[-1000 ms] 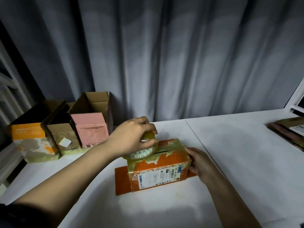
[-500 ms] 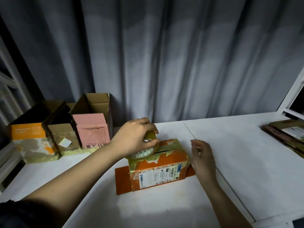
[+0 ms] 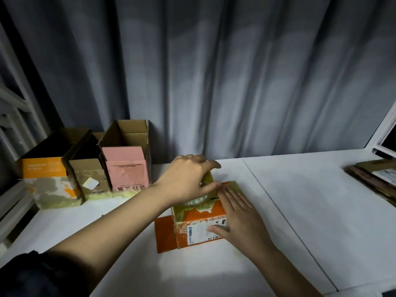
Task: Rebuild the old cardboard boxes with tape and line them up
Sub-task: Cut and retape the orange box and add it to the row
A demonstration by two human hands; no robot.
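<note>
i'm taping the orange box (image 3: 199, 228) on the surface (image 3: 300, 211), my left hand (image 3: 188, 181) gripping the tape roll (image 3: 206, 189), my flat right hand (image 3: 240, 213) pressing its top; next, probably cutting.

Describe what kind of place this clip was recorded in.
Probably a room at home or a small packing corner, not a workshop: a white table set against a grey curtain, with rebuilt cardboard boxes lined up and flattened cardboard waiting.
</note>
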